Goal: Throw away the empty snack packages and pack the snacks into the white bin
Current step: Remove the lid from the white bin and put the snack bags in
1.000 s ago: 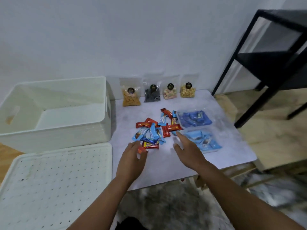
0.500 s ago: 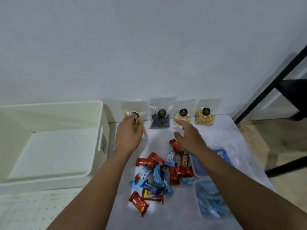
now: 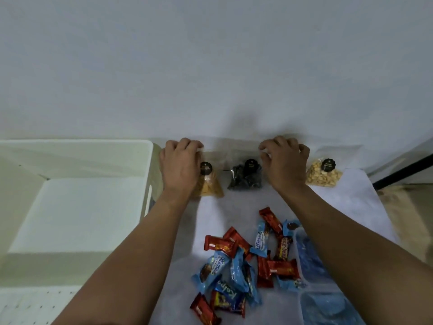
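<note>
Against the pale wall (image 3: 210,66) stands the white table (image 3: 363,202) we are working at, with four clear snack bags leaning in a row along its back edge. Our left hand (image 3: 179,165) has its fingers curled over the top edge of the leftmost bag, the bag of yellow chips (image 3: 209,186), pinching the clear plastic. Our right hand (image 3: 284,164) has its fingers curled in the same way on the top of the third bag, which sits almost wholly hidden behind the hand, so we cannot tell its contents. Between our hands rests the bag of dark snacks (image 3: 246,178), untouched, and at the right end the bag of peanuts (image 3: 324,174) stands apart from our right hand. Nearer to us lies a loose pile of red and blue wrapped candy bars (image 3: 246,261), and just right of it two clear containers holding blue wrappers (image 3: 328,308), partly under our right forearm. To the left, touching the table's side, is the white bin (image 3: 77,207); its perforated lid (image 3: 28,306) lies at the lower left.
</note>
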